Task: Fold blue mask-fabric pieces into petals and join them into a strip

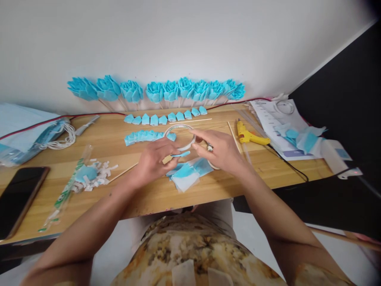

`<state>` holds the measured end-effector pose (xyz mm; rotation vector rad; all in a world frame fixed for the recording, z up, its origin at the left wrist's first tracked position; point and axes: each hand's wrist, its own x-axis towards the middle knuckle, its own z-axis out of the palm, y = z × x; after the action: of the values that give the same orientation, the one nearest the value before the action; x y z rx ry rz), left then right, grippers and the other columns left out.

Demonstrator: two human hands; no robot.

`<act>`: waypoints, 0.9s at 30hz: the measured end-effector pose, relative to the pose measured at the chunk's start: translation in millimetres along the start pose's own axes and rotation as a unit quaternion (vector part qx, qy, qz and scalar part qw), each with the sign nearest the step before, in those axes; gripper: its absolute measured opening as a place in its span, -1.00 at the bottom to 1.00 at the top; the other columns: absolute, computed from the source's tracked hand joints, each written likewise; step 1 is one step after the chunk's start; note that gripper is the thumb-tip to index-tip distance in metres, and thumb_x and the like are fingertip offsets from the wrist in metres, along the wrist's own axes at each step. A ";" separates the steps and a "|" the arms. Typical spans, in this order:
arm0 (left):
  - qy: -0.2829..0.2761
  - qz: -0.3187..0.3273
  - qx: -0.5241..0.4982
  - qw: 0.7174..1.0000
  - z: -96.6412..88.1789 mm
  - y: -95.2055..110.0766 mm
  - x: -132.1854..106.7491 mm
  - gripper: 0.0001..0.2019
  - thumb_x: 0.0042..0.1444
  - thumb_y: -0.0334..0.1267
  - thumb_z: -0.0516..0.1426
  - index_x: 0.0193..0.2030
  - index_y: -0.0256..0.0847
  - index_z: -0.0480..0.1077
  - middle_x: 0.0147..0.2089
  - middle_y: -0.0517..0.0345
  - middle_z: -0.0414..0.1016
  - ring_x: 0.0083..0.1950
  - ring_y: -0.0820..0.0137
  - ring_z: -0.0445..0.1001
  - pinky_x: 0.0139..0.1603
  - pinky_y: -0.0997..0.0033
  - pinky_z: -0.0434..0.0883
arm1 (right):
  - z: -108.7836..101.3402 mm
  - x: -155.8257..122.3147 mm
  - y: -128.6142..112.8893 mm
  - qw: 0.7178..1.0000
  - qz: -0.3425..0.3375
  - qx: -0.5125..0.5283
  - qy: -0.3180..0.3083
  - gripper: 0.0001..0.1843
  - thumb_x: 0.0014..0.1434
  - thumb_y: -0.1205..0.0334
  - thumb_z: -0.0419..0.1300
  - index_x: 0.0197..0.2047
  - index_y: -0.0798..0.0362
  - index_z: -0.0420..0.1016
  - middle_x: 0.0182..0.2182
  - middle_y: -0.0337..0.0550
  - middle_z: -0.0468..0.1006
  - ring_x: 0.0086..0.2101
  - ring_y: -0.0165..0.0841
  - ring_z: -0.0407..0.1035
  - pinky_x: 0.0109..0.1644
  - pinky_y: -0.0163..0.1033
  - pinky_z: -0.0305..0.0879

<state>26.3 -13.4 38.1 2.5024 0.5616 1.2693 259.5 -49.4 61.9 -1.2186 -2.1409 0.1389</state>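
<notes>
In the middle of the frame, the right hand [218, 149] is half closed, its thumb and fingers pinching the right side of a roll of clear tape [180, 126]; the ring stands up from the table, perhaps so that its edge is easy to reach. The left hand [156, 159] is curled, with thumb and finger nearly together on a small blue piece [182, 154], just below the ring; whether its fingers touch the tape also, I cannot tell. Under the hands lie loose blue and white sheets [187, 174], near for taking, it seems. Across the upper centre, blue fabric roses [154, 92] on sticks lean to the wall, probably to protect their petals. Folded blue petals [145, 136] lie in rows before them, and the yellow glue gun [253, 137] rests right of centre.
</notes>
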 end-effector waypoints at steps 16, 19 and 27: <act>0.015 -0.013 0.011 1.000 0.5 -1.9 0.6 -0.95 0.15 -0.42 0.20 -0.30 -0.23 0.49 -0.23 -0.06 0.67 -0.17 0.28 0.65 -0.16 0.32 0.53 | -0.3 -4.9 -3.3 0.996 0.085 0.019 0.022 -0.64 0.27 0.30 0.12 0.12 -0.02 0.43 -0.17 -0.17 0.69 -0.14 -0.28 0.59 -0.06 -0.18 0.44; 0.020 -0.015 0.020 0.999 0.4 -1.3 1.3 -0.95 0.15 -0.41 0.21 -0.32 -0.22 0.48 -0.24 -0.05 0.67 -0.20 0.30 0.64 -0.18 0.34 0.53 | -0.5 -3.4 -3.0 0.996 0.078 0.007 0.041 -0.79 0.26 0.29 0.14 -0.04 0.00 0.50 -0.24 -0.18 0.69 -0.22 -0.31 0.58 -0.12 -0.21 0.43; 0.024 -0.038 -0.006 0.999 0.0 -4.4 -1.2 -0.96 0.15 -0.38 0.21 -0.31 -0.19 0.50 -0.21 -0.01 0.67 -0.18 0.29 0.63 -0.11 0.28 0.53 | -10.8 -0.3 -9.3 0.996 0.031 -0.028 0.074 -0.84 0.26 0.34 0.13 -0.26 0.02 0.55 -0.34 -0.18 0.68 -0.31 -0.33 0.55 -0.19 -0.23 0.39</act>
<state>24.7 -10.0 35.5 2.4222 0.6527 1.3026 259.1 -57.2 73.8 -1.2858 -1.9920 0.0151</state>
